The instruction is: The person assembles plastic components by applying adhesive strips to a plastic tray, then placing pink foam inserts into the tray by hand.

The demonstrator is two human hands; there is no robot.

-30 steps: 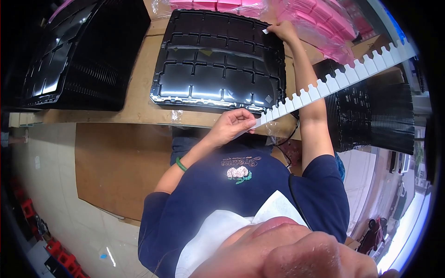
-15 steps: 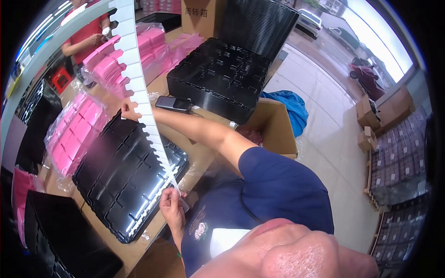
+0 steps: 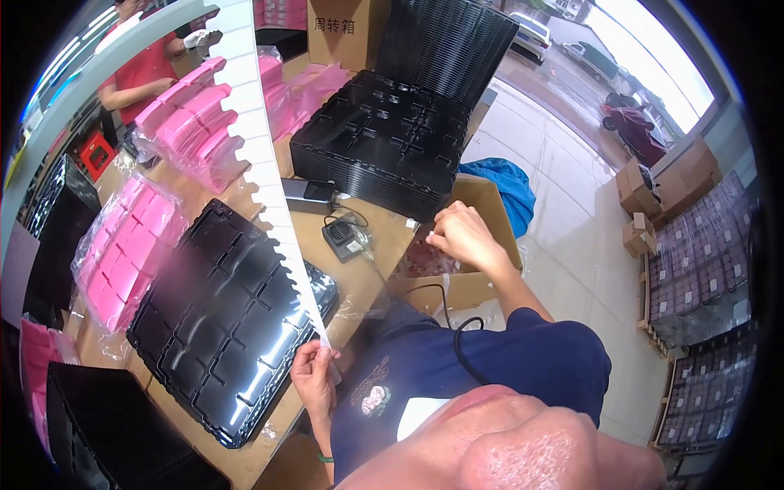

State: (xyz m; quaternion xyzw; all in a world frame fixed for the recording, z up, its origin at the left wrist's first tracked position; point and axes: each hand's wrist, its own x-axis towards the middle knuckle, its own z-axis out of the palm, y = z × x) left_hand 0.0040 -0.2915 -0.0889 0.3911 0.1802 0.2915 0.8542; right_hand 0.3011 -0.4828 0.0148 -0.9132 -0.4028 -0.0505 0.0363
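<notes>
My left hand (image 3: pixel 314 371) pinches the lower end of a long white strip (image 3: pixel 255 122) with a notched edge and cross lines, which rises past the black tray to the top of the view. Below it a shallow black plastic tray (image 3: pixel 220 310) with moulded ridges lies on the table, its near edge close to my left hand. My right hand (image 3: pixel 464 235) is closed, fingertips together, above an open cardboard box (image 3: pixel 498 216) beside the table. A small pale bit seems to show at its fingertips, too small to name.
Black trays (image 3: pixel 376 135) stand stacked at the table's back. Pink pieces in clear wrap (image 3: pixel 131 253) lie along its left side. A dark handheld device (image 3: pixel 309 196) and a small corded black unit (image 3: pixel 343 235) rest near the middle. A co-worker in red (image 3: pixel 139 73) stands far left.
My right hand has moved from the tray's far edge rightward to above the cardboard box. The corded unit, hidden before by my arm, now shows. My left hand still pinches the strip.
</notes>
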